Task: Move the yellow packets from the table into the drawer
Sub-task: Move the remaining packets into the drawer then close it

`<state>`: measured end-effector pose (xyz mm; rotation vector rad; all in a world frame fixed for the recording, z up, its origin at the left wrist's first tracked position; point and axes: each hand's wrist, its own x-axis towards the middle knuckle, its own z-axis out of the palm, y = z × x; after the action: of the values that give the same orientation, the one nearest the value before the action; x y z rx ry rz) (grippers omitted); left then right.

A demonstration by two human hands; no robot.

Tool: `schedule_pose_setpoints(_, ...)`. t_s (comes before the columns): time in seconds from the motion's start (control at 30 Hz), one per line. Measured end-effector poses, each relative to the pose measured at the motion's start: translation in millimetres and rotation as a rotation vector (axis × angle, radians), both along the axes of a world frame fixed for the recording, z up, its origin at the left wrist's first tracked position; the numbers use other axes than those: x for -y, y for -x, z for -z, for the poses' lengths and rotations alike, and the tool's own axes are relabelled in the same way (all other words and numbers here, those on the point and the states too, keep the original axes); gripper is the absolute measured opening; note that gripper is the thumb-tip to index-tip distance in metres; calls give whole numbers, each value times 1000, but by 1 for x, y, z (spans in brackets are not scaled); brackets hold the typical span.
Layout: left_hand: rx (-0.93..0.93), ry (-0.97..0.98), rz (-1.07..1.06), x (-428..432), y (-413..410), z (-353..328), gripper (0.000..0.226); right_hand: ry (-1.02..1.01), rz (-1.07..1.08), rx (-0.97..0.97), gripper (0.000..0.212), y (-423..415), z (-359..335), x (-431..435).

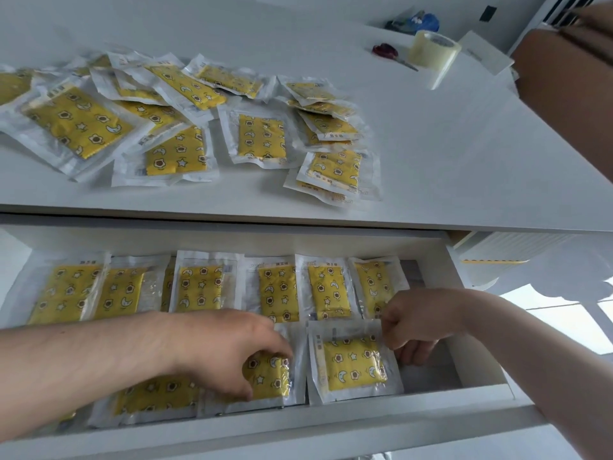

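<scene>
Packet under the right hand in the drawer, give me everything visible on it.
The packet is a clear, glossy plastic pouch with white sealed edges, holding a yellow insert printed with stars, moons and flowers. It lies flat, slightly skewed, in the front row of the drawer. The right hand pinches its top right corner. Its left edge meets the neighbouring packet.
</scene>
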<state>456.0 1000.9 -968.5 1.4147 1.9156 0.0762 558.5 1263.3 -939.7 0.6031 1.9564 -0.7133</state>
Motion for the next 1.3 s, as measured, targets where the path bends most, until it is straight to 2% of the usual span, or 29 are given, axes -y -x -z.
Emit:
schedule_pose_setpoints(0.27,-48,-31,35,-1,0,-2,61,2,-61,-9,5,0,-7,1)
schedule_pose_setpoints(0.33,-45,-42,17,-2,1,-4,48,-55,-135,-78,8,2,-13,5)
schedule_pose_setpoints(0.43,-78,-52,-54,-4,4,-6,14,-149,-318,-314,9,8,-15,20)
schedule_pose_setpoints(0.5,-129,-20,-45,-4,5,-7,19,-122,-432,-403,14,8,-8,34)
schedule_pose_setpoints(0.6,-186,13,14,-4,3,-6,31,-72,-536,-380,34,8,4,44)
schedule_pose_setpoints(0.7,-177,6,4,-3,3,-5,37,-103,-599,-386,38,9,9,46)
schedule_pose_setpoints(0.87,-133,29,19,-6,4,-8,45,-70,-603,-373,36,9,9,47)
schedule_pose_setpoints(1.0,-61,15,18,-7,9,-21,34,-47,-493,-447,22,10,-1,47)
schedule_pose_setpoints(1.13,-49,-68,-25,-7,15,-51,23,-115,-351,-560,17,8,-27,47)
schedule_pose_setpoints(1.17,-49,-90,-58,-6,17,-62,22,-139,-341,-573,18,8,-36,48)
schedule_pose_setpoints(1.27,-113,-175,-188,-4,23,-104,26,-379,-418,-817,18,16,-74,43)
schedule_pose_setpoints(1.3,-140,-208,-245,-2,26,-119,26,-351,-383,-772,20,18,-93,44)
